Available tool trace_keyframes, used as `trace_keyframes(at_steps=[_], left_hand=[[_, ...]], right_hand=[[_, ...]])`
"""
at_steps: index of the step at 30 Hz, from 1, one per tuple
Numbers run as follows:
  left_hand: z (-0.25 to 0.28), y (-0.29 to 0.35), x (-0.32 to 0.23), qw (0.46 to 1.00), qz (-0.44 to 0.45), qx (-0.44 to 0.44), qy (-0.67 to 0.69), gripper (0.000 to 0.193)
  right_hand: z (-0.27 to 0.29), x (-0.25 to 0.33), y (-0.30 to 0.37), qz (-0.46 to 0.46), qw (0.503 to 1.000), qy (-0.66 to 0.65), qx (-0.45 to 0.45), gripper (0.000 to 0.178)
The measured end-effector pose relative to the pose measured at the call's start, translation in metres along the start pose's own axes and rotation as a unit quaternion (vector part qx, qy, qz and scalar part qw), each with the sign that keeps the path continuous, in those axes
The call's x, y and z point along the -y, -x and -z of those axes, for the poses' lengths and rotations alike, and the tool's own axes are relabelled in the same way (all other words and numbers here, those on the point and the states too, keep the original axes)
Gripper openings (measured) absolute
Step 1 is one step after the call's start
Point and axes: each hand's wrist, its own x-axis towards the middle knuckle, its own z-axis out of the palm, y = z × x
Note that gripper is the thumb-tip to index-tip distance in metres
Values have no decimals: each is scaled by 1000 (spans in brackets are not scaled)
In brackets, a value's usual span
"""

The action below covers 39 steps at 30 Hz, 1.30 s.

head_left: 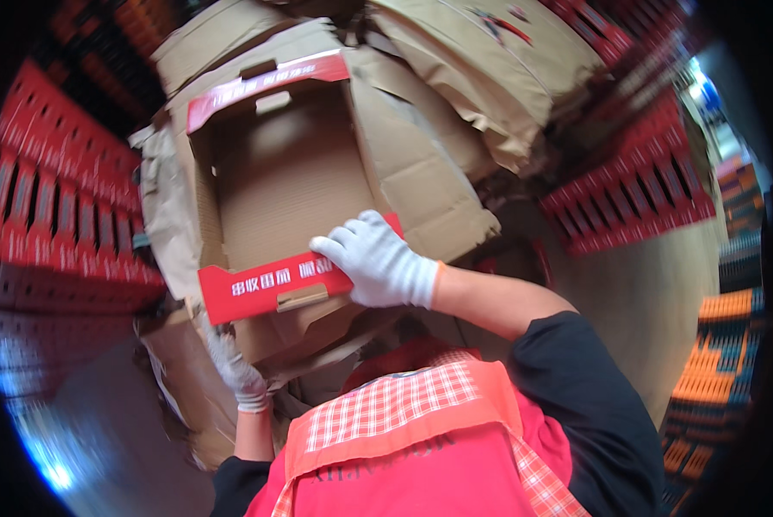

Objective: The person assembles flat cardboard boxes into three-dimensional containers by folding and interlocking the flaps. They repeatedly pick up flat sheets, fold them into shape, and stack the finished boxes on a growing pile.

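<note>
An open-topped cardboard box [291, 181] with bare brown insides and red printed end walls lies in front of me, on flattened brown cardboard and paper. My right hand [378, 263], in a pale knitted glove, grips the near red wall close to its right corner; the thumb lies over the top edge. Below the box's near left corner is my left hand [235, 370], gloved too. Its fingers point up toward that corner, but they are smeared and partly hidden, so their grip cannot be made out.
Stacked red boxes [50, 198] rise on the left, with another red stack [632, 177] on the right. Brown wrapping [490, 69] covers a bulky pile at the back, where a red-handled tool [511, 30] lies. Orange and dark stacks [718, 349] stand at far right.
</note>
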Motion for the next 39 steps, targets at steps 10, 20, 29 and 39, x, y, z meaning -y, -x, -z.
trace_keyframes(at_steps=[10, 20, 29, 39], left_hand=[[-109, 64, 12, 760, -199, 571, -238, 45], [-352, 175, 173, 472, -135, 823, -286, 41], [-521, 293, 376, 222, -372, 805, -407, 48], [-591, 332, 459, 254, -413, 797, -362, 57]], right_hand=[[99, 41, 230, -534, 820, 88, -188, 77], [-12, -77, 514, -708, 706, 12, 2, 87], [-141, -166, 640, -721, 690, 19, 50, 80], [-195, -179, 676, -729, 679, 27, 88, 76]])
